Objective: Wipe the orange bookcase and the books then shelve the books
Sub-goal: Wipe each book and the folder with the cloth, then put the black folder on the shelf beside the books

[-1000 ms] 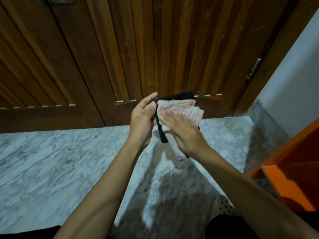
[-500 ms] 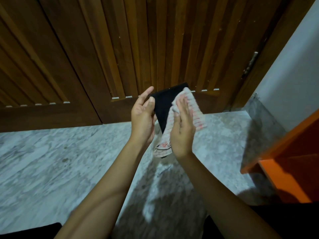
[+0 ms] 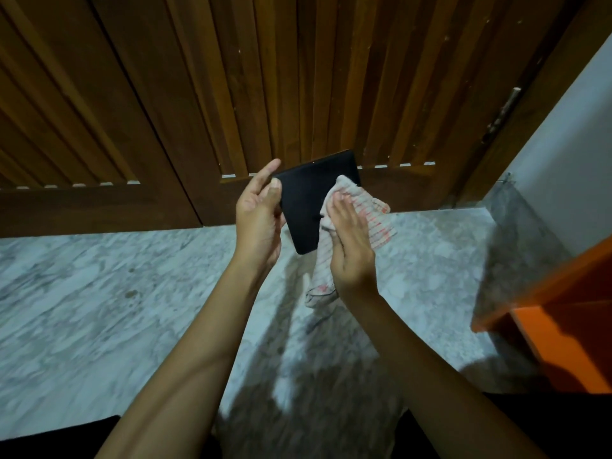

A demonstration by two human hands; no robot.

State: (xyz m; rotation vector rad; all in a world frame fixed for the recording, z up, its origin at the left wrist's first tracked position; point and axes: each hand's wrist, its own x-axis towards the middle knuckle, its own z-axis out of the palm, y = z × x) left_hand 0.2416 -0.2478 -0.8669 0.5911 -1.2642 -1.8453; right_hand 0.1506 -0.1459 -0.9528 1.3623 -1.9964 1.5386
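My left hand (image 3: pixel 258 220) holds a black book (image 3: pixel 309 197) by its left edge, thumb on the cover and fingers behind, tilted up in front of me. My right hand (image 3: pixel 351 240) presses a white cloth with red stripes (image 3: pixel 371 220) flat against the book's right part. The cloth's lower end hangs loose below my right palm. Part of the orange bookcase (image 3: pixel 563 313) shows at the right edge, low on the floor.
A dark wooden slatted door (image 3: pixel 231 94) fills the view ahead. Grey-white marble floor (image 3: pixel 99 309) spreads below. A white wall (image 3: pixel 569 144) rises at the right, behind the bookcase.
The cloth covered most of the book a second ago. My right hand has slid it right and down, baring the black cover. The book now tilts more upright.
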